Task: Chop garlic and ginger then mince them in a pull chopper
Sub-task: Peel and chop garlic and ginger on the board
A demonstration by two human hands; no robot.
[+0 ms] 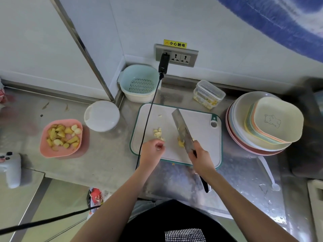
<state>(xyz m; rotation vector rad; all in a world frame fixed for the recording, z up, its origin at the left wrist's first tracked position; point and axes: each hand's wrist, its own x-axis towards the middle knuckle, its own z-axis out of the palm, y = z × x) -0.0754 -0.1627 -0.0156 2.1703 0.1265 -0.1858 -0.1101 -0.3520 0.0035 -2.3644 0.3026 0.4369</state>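
A white cutting board (201,123) with a green rim lies on the steel counter. My right hand (201,157) grips the handle of a cleaver (181,127), its blade over a yellow ginger piece (181,143). My left hand (153,148) hovers at the board's near left with curled fingers pinching a small pale garlic piece. A little heap of chopped garlic (158,133) lies just beyond it. The pink bowl (60,151) at the left holds ginger chunks and garlic cloves. The white pull chopper (101,115) stands lidded between the bowl and the board.
A pale blue colander in a cream basin (139,83) stands by the wall under a socket; its black cable (148,119) crosses the board's left edge. A clear lidded box (208,94) sits behind the board. Stacked plates and bowls (262,126) stand at the right.
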